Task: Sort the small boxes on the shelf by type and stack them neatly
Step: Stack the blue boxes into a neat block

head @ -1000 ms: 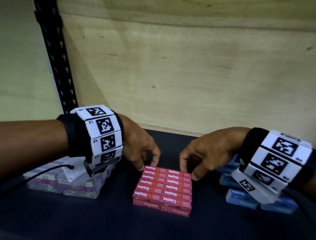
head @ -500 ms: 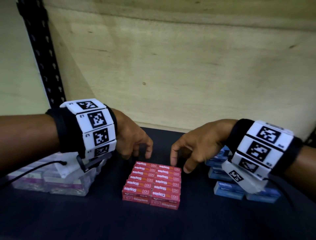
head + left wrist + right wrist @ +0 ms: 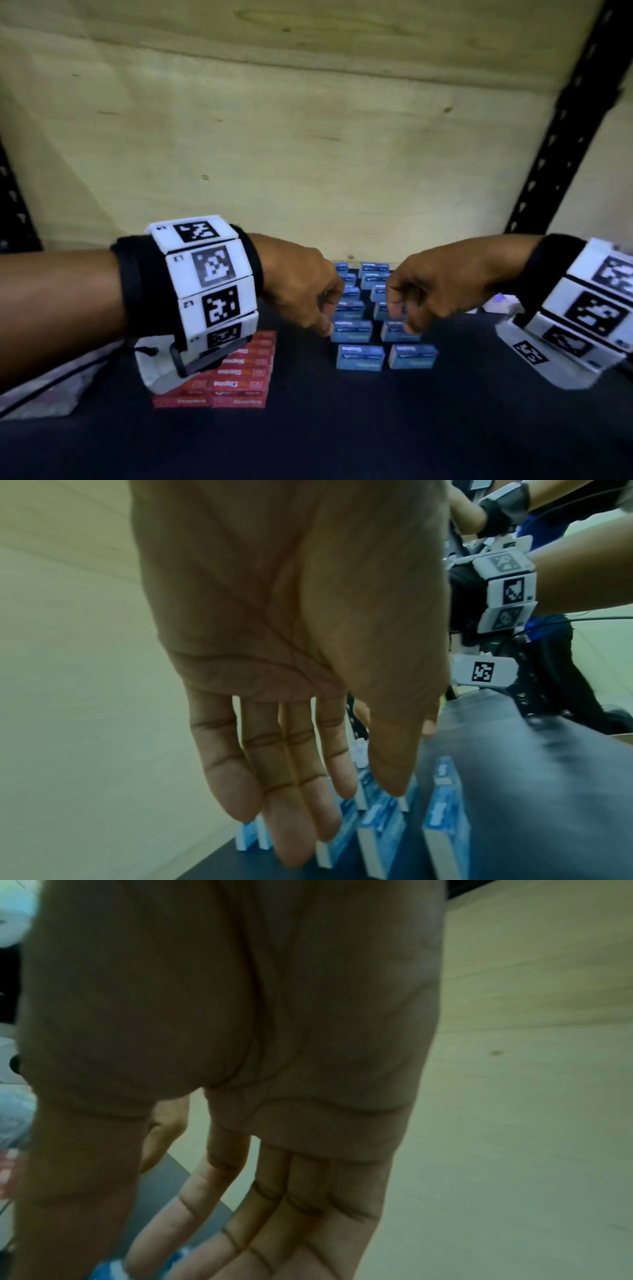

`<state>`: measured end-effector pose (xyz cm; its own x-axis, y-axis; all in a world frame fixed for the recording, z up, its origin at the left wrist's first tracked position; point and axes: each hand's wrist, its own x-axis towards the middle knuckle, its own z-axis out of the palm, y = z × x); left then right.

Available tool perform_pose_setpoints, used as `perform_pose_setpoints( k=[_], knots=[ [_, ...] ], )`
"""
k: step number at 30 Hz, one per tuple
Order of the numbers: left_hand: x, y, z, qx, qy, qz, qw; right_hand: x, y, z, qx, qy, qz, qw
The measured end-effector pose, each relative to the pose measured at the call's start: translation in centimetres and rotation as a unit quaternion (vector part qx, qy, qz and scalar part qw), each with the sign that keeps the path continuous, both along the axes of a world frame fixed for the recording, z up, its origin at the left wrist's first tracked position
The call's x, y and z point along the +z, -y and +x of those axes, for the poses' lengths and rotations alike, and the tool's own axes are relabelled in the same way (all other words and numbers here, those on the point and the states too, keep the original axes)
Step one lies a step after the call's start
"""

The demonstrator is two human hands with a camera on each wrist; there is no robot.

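Several small blue boxes (image 3: 359,356) stand in two rows on the dark shelf (image 3: 342,438). Both hands hover over these rows. My left hand (image 3: 308,294) hangs at the left row with fingers pointing down, its fingertips (image 3: 294,845) just above the blue boxes (image 3: 380,831). My right hand (image 3: 421,294) hangs at the right row, fingers straight and loose in the right wrist view (image 3: 274,1218). Neither hand holds a box. A flat block of red staple boxes (image 3: 239,373) lies to the left, partly hidden by the left wrist band.
Clear plastic packets (image 3: 44,394) lie at the far left of the shelf. A plywood back wall (image 3: 308,154) closes the rear. Black perforated uprights (image 3: 561,130) stand at both sides. More pale items (image 3: 496,301) sit behind my right wrist.
Both hands left the red staple boxes and moved right to the blue boxes. The view swung right, so the red block now lies under the left wrist.
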<state>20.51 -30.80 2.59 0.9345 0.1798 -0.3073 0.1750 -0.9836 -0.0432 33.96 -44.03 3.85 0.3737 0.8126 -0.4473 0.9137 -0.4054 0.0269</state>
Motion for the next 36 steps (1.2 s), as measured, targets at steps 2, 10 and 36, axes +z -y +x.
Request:
perform_pose_setpoints(
  k=[2,10,36],
  knots=[
    [-0.6,1.0,0.5,-0.011,-0.016,0.004,1.000,-0.5,1.3,0.3,-0.015,0.030,-0.009,0.999],
    [-2.7,3.5,1.2,-0.035,-0.032,0.113,0.993,-4.1,4.3,0.2,-0.012,0.092,0.008,0.996],
    [-11.7,10.4,-8.0,0.181,0.384,-0.107,0.899,-13.4,11.9,-3.3,-0.098,-0.182,0.473,0.856]
  ],
)
